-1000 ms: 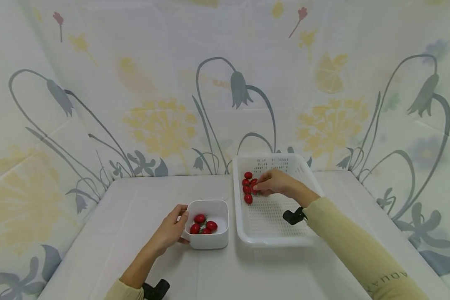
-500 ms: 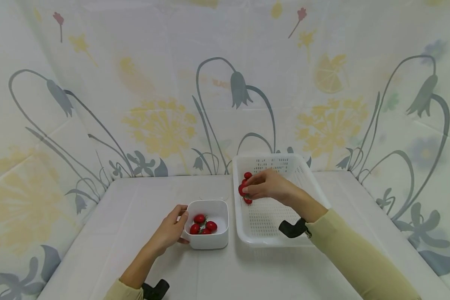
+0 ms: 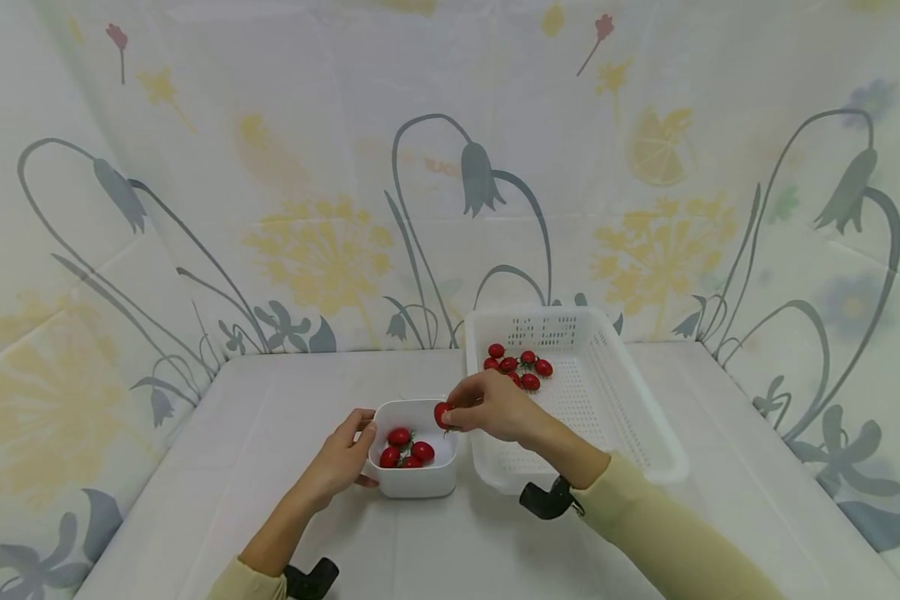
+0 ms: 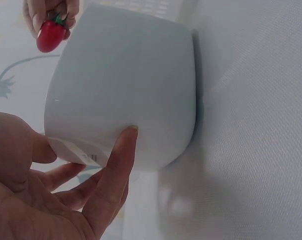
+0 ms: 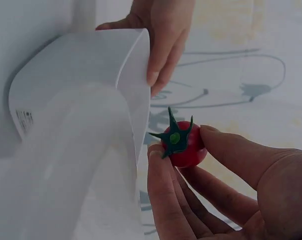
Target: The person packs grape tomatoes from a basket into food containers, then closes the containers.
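Note:
My right hand (image 3: 495,406) pinches a red cherry tomato (image 3: 442,415) over the right rim of a small white container (image 3: 418,483). In the right wrist view the tomato (image 5: 188,147) shows its green star-shaped calyx between thumb and fingers. My left hand (image 3: 341,456) holds the container by its left side; in the left wrist view a finger (image 4: 122,155) lies along its wall (image 4: 126,75). Several cherry tomatoes (image 3: 399,437) lie inside the container. More cherry tomatoes (image 3: 529,382) lie in the back left part of a white perforated basket (image 3: 667,471), partly hidden by my right hand.
The basket stands just right of the container on a white-covered table (image 3: 270,433). A printed floral cloth (image 3: 330,125) hangs behind and at both sides. Black wrist mounts (image 3: 546,500) sit on both wrists.
My right hand has taken a cherry tomato from the basket and carried it left and nearer to me, to the container's rim. My left hand has stayed in place.

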Demonstrator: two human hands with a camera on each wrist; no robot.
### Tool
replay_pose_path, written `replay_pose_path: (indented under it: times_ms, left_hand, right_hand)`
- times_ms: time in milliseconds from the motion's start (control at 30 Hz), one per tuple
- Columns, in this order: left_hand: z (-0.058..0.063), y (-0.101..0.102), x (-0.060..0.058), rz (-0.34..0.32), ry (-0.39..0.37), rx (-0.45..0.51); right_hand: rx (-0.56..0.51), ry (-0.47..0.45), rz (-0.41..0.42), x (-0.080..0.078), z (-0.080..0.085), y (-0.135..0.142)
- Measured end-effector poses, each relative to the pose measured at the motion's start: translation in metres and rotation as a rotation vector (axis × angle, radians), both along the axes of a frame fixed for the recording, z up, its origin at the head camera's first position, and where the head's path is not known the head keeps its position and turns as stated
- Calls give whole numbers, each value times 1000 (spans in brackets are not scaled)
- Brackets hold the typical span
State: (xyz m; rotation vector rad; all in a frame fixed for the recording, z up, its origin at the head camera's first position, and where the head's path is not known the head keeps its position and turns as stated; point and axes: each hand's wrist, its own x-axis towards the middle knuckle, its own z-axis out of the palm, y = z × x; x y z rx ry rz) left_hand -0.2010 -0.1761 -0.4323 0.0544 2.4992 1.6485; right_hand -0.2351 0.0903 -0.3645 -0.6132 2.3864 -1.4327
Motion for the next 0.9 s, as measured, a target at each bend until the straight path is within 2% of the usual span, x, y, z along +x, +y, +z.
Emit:
replay_pose_path:
  times_ms: [300, 600, 900]
  left_hand:
    - [0, 0, 0, -2, 0, 4]
    - [0, 0, 0, -9, 4, 15]
    - [-1, 0, 1, 0, 8, 19]
  right_hand:
    - [41, 63, 4, 3, -14, -32]
    - [63, 59, -8, 0, -27, -62]
    - [202, 206, -30, 1, -40, -89]
